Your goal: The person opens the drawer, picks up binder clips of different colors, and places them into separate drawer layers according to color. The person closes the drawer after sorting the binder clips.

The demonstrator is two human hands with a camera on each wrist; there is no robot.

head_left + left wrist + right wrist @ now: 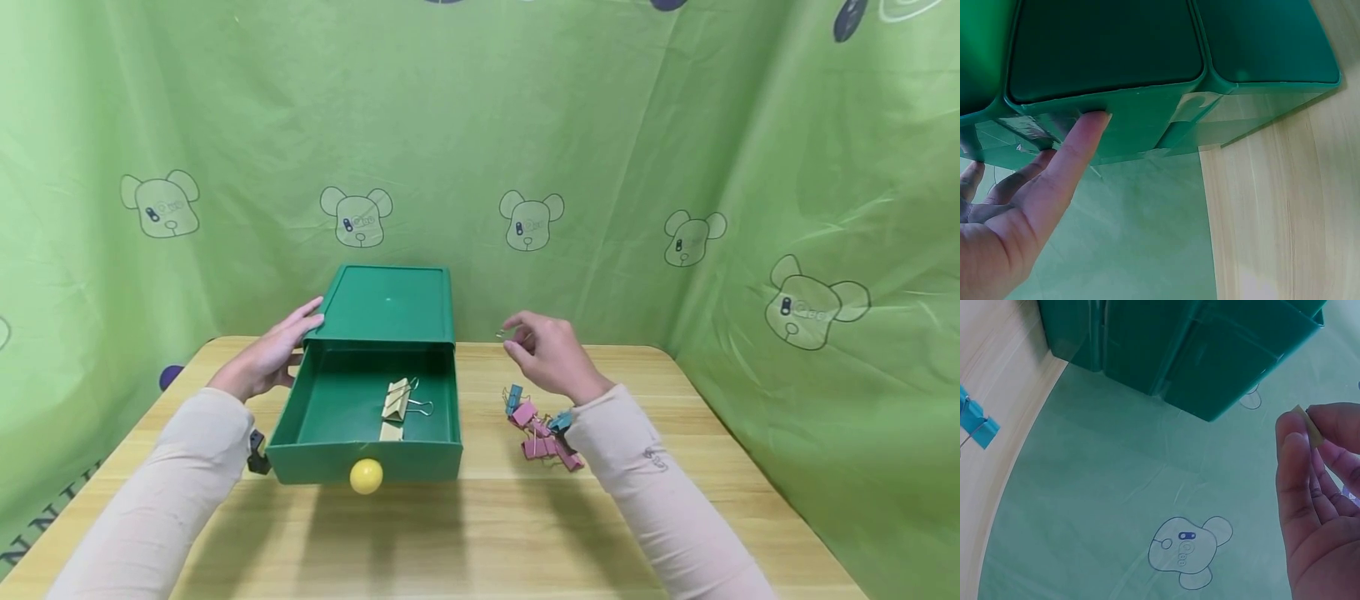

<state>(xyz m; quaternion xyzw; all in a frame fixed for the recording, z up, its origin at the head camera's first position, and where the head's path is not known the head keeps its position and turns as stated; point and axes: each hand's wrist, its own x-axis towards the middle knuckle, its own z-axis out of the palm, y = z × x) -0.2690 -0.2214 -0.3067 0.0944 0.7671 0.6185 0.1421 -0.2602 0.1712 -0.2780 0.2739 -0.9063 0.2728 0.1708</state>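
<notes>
A green drawer box stands at the back left with its top drawer pulled out. Inside that drawer lie pale yellow binder clips. My left hand rests with extended fingers against the box's left side; the left wrist view shows a fingertip touching the green wall. To the right of the box, above the table, my right hand pinches a small yellow binder clip between thumb and fingers, which hide most of it. Pink binder clips and blue binder clips lie in a pile below that hand.
The drawer's front carries a round yellow knob. A black object sits left of the drawer, partly hidden by the left sleeve. Green printed curtain encloses the wooden table at the back and sides.
</notes>
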